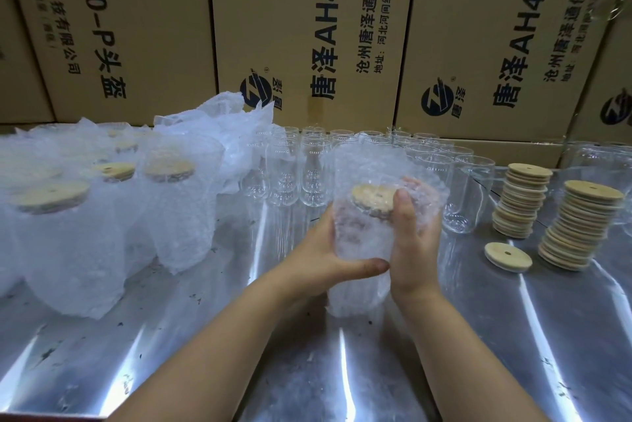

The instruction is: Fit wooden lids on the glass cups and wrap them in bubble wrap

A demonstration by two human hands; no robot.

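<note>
I have my left hand [328, 250] and right hand [415, 243] both clamped round the clear glass cup [359, 237] with its round wooden lid [371, 199], over the shiny steel table [307, 373], pinning its translucent bubble wrap [355, 296] snug.

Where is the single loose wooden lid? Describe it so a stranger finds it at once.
Start at the steel table, on its right side, where two tall stacks of wooden lids stand. The single lid lies flat in front of them, alone on the metal, not stacked.
</note>
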